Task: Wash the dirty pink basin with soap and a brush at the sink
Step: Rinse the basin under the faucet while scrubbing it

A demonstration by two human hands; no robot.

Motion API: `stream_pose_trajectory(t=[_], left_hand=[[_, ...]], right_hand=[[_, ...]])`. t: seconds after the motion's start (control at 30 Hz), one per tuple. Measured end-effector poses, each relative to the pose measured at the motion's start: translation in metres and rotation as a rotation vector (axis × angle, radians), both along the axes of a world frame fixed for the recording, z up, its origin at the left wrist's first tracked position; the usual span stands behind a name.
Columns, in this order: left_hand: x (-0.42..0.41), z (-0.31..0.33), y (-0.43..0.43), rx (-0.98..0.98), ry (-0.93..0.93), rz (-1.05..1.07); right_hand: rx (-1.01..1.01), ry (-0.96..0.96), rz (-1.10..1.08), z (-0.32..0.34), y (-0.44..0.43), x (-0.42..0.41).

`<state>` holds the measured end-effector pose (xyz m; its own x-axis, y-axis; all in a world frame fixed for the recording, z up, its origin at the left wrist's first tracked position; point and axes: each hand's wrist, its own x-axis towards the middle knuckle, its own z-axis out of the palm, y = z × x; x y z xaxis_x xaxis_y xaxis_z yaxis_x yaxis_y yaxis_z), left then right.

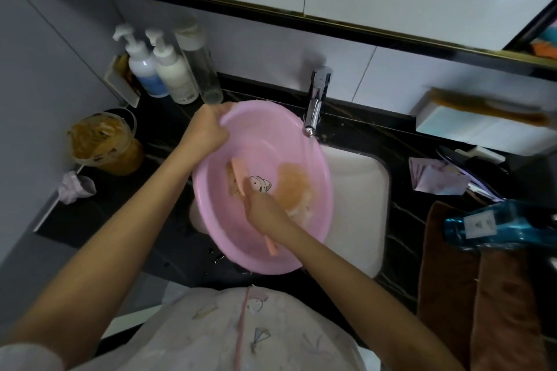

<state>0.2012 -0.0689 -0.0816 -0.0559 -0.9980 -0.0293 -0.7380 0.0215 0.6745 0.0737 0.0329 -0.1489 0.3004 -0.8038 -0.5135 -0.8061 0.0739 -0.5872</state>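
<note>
The pink basin [265, 159] sits tilted over the left part of the white sink [358, 190], its far rim just under the chrome tap [316, 102], and water runs from the spout onto its right inner wall. The left hand [208, 129] has its fingers clamped over the far-left rim. The right hand [265, 208] is down inside, fingers wrapped round the handle of a pink brush [238, 178], bristles against the floor of the basin beside a small cartoon print. An orange-brown smear [292, 187] clings to the right of that floor. All around runs a black, pale-veined counter [168, 244], water drops spotting its near edge. At its back-left corner stand two white pump bottles [159, 69] and a clear bottle [202, 69]; nearer along the left edge sits a clear tub [105, 141] of brownish stuff. On the right end lie a brown towel [482, 280] and a blue bottle [497, 226] on its side. White tiles back the wall, a dark gold-trimmed shelf above.
</note>
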Motion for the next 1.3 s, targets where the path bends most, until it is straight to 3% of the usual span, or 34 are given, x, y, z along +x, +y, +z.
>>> stream_pose_trajectory(t=[0.1, 0.23, 0.3, 0.4, 0.5, 0.63, 0.7, 0.8, 1.1, 1.2, 1.3], left_hand=[[0.001, 0.0, 0.002, 0.007, 0.005, -0.013], [0.003, 0.0, -0.001, -0.014, 0.018, -0.024], [0.002, 0.001, -0.001, -0.009, 0.009, -0.026], [0.0, 0.0, 0.0, 0.008, 0.01, -0.011], [-0.002, 0.003, 0.003, 0.011, -0.002, 0.006], [-0.003, 0.004, 0.002, 0.017, -0.004, 0.028], [-0.004, 0.005, 0.001, 0.004, -0.011, 0.028], [-0.007, 0.009, 0.005, 0.003, -0.027, 0.023], [-0.008, 0.016, -0.01, 0.026, -0.126, -0.061], [-0.013, 0.02, -0.022, 0.067, -0.163, -0.088], [-0.022, 0.026, -0.026, 0.148, -0.214, -0.119]], right_hand=[[0.049, 0.07, -0.137, -0.007, -0.008, -0.01], [0.211, 0.072, 0.114, 0.008, 0.024, -0.007], [0.165, -0.018, 0.162, 0.013, 0.027, 0.005], [0.042, -0.019, 0.002, 0.005, 0.002, 0.006], [0.095, 0.1, -0.183, -0.009, -0.009, -0.014], [0.151, 0.081, 0.046, -0.001, 0.02, -0.008], [0.06, 0.015, 0.119, -0.002, 0.019, 0.002], [-0.146, 0.066, 0.123, -0.011, -0.009, -0.002], [-0.428, 0.529, 0.192, -0.024, -0.087, -0.116], [-0.313, 0.622, 0.269, -0.032, -0.086, -0.148], [0.008, 0.534, 0.259, -0.039, -0.068, -0.156]])
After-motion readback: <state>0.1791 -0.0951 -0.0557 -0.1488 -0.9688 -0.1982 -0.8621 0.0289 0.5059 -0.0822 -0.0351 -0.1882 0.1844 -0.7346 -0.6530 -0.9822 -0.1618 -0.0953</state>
